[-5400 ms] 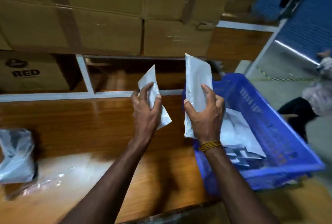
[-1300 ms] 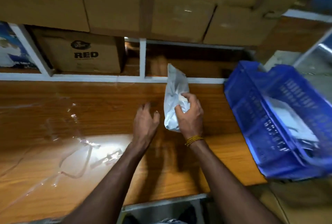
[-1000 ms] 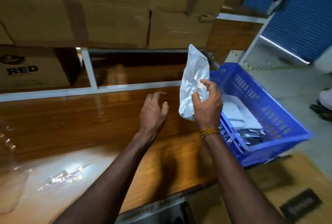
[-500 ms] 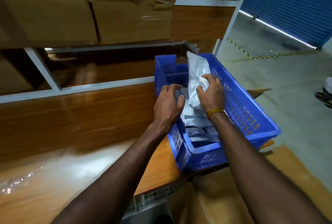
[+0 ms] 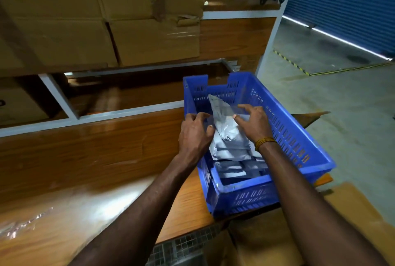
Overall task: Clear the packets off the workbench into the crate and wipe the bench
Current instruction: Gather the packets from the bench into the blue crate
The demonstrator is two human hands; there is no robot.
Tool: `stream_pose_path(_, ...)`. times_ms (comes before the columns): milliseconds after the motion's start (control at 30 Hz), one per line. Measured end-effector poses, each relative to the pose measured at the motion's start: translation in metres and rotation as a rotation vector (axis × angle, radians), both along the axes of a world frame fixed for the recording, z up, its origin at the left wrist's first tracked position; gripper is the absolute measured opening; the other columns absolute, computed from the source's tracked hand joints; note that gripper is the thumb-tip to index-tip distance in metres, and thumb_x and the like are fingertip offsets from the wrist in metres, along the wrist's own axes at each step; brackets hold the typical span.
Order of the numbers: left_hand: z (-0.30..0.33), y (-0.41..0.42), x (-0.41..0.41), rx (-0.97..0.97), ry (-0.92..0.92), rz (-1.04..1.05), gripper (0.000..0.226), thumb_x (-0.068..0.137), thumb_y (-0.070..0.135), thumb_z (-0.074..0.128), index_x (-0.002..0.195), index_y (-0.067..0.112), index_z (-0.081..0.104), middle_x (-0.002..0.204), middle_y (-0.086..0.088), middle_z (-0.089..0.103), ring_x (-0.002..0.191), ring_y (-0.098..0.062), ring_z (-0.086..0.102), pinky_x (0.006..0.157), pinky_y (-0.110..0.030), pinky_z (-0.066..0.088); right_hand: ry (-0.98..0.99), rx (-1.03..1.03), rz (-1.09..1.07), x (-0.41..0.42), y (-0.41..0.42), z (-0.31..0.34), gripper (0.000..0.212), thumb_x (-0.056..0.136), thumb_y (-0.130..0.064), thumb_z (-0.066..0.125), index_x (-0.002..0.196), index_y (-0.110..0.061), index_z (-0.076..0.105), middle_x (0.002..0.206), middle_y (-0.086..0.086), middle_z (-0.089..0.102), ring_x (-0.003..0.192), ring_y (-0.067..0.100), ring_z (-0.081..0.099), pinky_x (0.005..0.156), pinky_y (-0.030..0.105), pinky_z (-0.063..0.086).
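Partly hiding the crate's (image 5: 299, 135) pile, relaxed hands (image 5: 194, 135) (image 5: 254, 122) touch one packet (image 5: 226, 129).

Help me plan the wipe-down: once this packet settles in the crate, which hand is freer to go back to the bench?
Probably the left hand: it sits at the blue plastic crate's bench-side wall, while the right hand reaches deeper, fingers spread on the silver-grey plastic packet.

The crate (image 5: 299, 137) walls hemmed my hands; stacked packets (image 5: 232, 154) filled its floor; the workbench (image 5: 85, 159) leftward lay open.
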State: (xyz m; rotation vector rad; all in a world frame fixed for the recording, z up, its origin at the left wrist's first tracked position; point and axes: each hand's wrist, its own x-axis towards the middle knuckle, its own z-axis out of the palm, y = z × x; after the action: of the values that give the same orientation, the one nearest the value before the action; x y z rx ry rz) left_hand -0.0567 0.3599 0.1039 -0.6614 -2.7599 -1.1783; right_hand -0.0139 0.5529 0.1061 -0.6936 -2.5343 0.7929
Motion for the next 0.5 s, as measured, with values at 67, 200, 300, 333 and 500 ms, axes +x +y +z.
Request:
stream_pose_path(67, -0.002, 0.002, 0.0, -0.036, -0.016, 0.007, 0.041, 0.09, 0.034, 0.059, 0.13, 0.027, 0.054, 0.131, -0.008, 0.049, 0.116, -0.027, 0.05, 0.093, -0.045, 0.051, -0.023, 0.035, 0.118, 0.004, -0.001, 0.003, 0.04, 0.085, -0.037, 0.068, 0.124, -0.03, 0.063, 0.123, 0.009, 0.048, 0.114, 0.027, 0.054, 0.098, 0.035, 0.044)
stream_pose_path(200, -0.004, 0.007, -0.001, -0.069, -0.028, -0.001, 0.04, 0.09, 0.036, 0.059, 0.129, 0.029, 0.053, 0.132, -0.007, 0.046, 0.115, -0.027, 0.049, 0.091, -0.044, 0.052, -0.313, 0.159, 0.361, -0.006, -0.012, -0.007, 0.042, 0.082, -0.047, 0.064, 0.123, -0.036, 0.064, 0.133, 0.005, 0.051, 0.121, 0.025, 0.052, 0.102, 0.042, 0.043)
stream_pose_path(300, -0.004, 0.01, -0.001, -0.084, -0.032, 0.007, 0.04, 0.09, 0.037, 0.058, 0.129, 0.029, 0.052, 0.132, -0.007, 0.046, 0.115, -0.028, 0.049, 0.091, -0.044, 0.051, -0.344, 0.054, 0.406, -0.017, -0.019, -0.011, 0.045, 0.087, -0.039, 0.065, 0.13, -0.025, 0.061, 0.133, 0.009, 0.057, 0.118, 0.024, 0.057, 0.098, 0.034, 0.046)
stream_pose_path(333, -0.004, 0.01, -0.002, -0.077, -0.039, 0.011, 0.041, 0.09, 0.037, 0.058, 0.129, 0.028, 0.052, 0.132, -0.007, 0.046, 0.115, -0.027, 0.049, 0.091, -0.044, 0.052, -0.311, -0.004, 0.411, -0.019, -0.02, -0.008, 0.045, 0.088, -0.035, 0.065, 0.131, -0.022, 0.06, 0.133, 0.008, 0.059, 0.117, 0.023, 0.059, 0.095, 0.029, 0.047)
stream_pose_path(500, -0.004, 0.012, -0.004, -0.021, -0.068, 0.093, 0.044, 0.09, 0.037, 0.056, 0.132, 0.026, 0.048, 0.129, -0.008, 0.041, 0.103, -0.024, 0.055, 0.083, -0.041, 0.055, -0.099, -0.046, 0.166, -0.019, 0.006, 0.005, 0.038, 0.085, -0.048, 0.058, 0.115, -0.028, 0.07, 0.119, 0.0, 0.069, 0.107, 0.021, 0.064, 0.096, 0.042, 0.05)
